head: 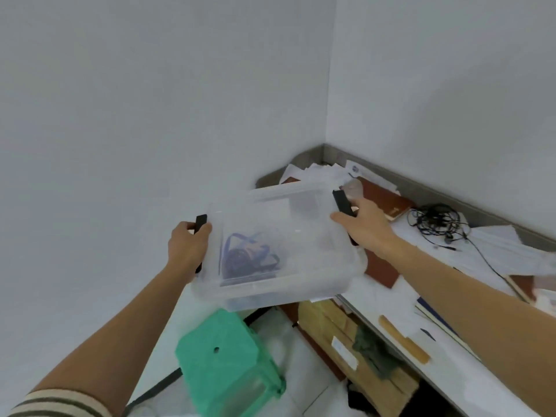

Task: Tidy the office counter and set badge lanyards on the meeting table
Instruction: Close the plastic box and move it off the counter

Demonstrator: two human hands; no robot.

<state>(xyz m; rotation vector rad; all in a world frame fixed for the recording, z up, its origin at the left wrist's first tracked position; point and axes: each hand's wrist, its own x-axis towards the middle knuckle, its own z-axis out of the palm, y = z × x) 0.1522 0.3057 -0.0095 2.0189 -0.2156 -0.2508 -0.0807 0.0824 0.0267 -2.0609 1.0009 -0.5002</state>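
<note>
Hands: left hand [188, 245] and right hand [365, 225] grip box [288, 233] ends.
Done: lanyards [246, 257] inside box.
Left: worktop [388, 299] cluttered.

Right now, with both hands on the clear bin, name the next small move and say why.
Probably lift the clear bin level and draw it back off the counter. The left hand and right hand grip its two ends, the blue lanyards lie inside, and its near edge hangs past the counter above a green stool, so tilting could let it slip.
</note>
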